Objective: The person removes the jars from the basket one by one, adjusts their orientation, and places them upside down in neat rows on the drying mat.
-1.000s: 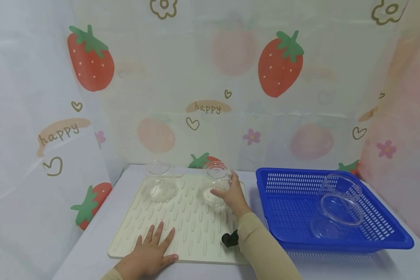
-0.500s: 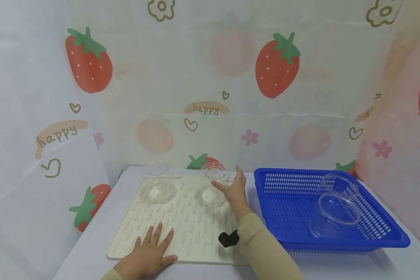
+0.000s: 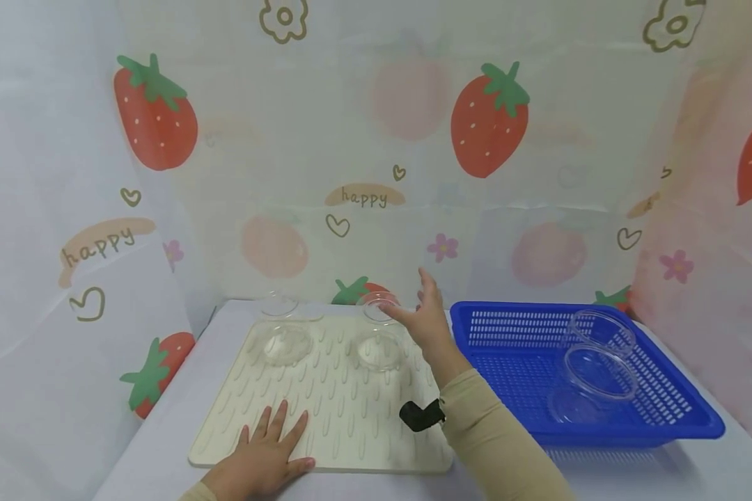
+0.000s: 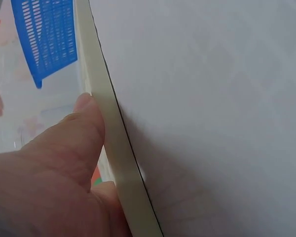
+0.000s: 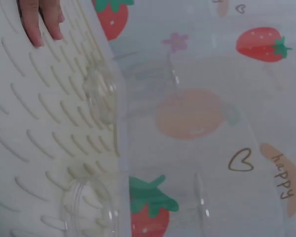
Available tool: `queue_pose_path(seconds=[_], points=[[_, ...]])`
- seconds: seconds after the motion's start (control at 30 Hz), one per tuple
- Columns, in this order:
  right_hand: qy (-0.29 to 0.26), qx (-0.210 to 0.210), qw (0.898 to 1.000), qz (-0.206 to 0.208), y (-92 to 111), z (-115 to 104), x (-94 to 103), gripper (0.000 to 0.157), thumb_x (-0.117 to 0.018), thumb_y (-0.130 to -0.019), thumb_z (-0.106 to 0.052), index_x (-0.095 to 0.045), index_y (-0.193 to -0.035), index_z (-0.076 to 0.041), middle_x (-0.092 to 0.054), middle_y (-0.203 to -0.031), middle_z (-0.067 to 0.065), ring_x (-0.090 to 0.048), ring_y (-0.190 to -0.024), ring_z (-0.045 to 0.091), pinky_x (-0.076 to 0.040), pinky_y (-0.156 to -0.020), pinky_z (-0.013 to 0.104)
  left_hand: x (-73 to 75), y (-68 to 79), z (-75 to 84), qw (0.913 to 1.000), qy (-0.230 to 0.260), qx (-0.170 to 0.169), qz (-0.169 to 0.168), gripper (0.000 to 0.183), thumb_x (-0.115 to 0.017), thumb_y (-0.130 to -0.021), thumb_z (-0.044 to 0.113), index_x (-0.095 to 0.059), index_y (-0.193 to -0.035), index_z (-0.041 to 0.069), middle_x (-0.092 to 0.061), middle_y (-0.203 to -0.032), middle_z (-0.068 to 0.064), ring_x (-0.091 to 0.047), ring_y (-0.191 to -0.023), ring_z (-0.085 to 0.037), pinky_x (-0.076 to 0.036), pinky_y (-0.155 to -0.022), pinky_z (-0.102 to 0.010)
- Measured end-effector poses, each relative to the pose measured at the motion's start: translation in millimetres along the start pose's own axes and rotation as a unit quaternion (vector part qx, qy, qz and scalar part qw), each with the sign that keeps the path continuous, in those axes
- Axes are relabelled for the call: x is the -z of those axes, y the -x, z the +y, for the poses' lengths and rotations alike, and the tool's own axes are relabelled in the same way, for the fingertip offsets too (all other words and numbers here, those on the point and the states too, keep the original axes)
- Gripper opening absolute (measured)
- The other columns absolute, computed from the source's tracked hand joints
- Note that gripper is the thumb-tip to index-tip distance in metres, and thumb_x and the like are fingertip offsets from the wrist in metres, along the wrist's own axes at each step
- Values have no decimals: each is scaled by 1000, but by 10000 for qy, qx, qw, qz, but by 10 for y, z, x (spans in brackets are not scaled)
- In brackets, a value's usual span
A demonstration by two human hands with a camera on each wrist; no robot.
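My left hand [image 3: 260, 452] lies flat with spread fingers on the front left of a cream ridged mat [image 3: 338, 424]. In the left wrist view its thumb [image 4: 84, 123] rests along the mat's edge. Toward the back of the mat stand two clear plastic cups, a left cup [image 3: 287, 346] and a right cup [image 3: 379, 350], apparently wider rim down. My right hand [image 3: 427, 321] is raised beside the right cup, fingers spread, holding nothing. Its thumb overlaps the cup's upper part in the head view; touching cannot be told. The right wrist view shows both cups and my left fingertips [image 5: 39, 22].
A blue plastic basket [image 3: 495, 316] stands to the right of the mat. Inside it are clear cups [image 3: 601, 372], their rims facing up. A white cloth covers the table [image 3: 157, 417], and a strawberry-printed curtain [image 3: 326, 125] closes off the back and sides.
My right hand has let go of the right cup and drawn up and to the right. Both cups on the mat stay put, and my left hand keeps its place.
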State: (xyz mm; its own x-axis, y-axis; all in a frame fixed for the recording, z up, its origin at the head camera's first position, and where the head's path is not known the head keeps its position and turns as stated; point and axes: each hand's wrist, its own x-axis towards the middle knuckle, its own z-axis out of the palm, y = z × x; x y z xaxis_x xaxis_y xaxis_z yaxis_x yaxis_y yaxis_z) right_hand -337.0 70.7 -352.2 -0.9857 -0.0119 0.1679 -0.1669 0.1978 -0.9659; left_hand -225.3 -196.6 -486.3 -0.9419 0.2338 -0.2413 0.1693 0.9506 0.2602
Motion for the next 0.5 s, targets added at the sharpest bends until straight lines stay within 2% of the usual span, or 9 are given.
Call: queue_pose_path(seconds=[0.2,0.3,0.5], points=[[-36,258,9994,-242,63,-175,226,97,-76,-75,-25,-11,-147,-24,-9,-152,3,-16,-138,26,-21,-109,42,99,67,82,9999,56,69,-143,88,-37,-78,73,-24,-146,18,-3,-150,-23,2,-134,-49,-1,-94,-72],[25,334,9990,-284,105,-240,357,98,-77,-75,-27,-11,-147,-25,-9,-152,2,-17,-138,26,-22,-108,43,145,107,129,9999,58,62,-109,85,-43,-80,68,-27,-144,15,-5,-150,-25,-1,-133,-50,-5,-94,-72],[372,567,9970,-364,175,-337,638,97,-76,-75,-31,-12,-147,-27,-7,-152,3,-18,-137,26,-22,-108,43,164,112,152,9998,15,73,-162,84,-43,-81,67,-26,-144,14,-5,-149,-25,-2,-133,-50,-6,-95,-72]])
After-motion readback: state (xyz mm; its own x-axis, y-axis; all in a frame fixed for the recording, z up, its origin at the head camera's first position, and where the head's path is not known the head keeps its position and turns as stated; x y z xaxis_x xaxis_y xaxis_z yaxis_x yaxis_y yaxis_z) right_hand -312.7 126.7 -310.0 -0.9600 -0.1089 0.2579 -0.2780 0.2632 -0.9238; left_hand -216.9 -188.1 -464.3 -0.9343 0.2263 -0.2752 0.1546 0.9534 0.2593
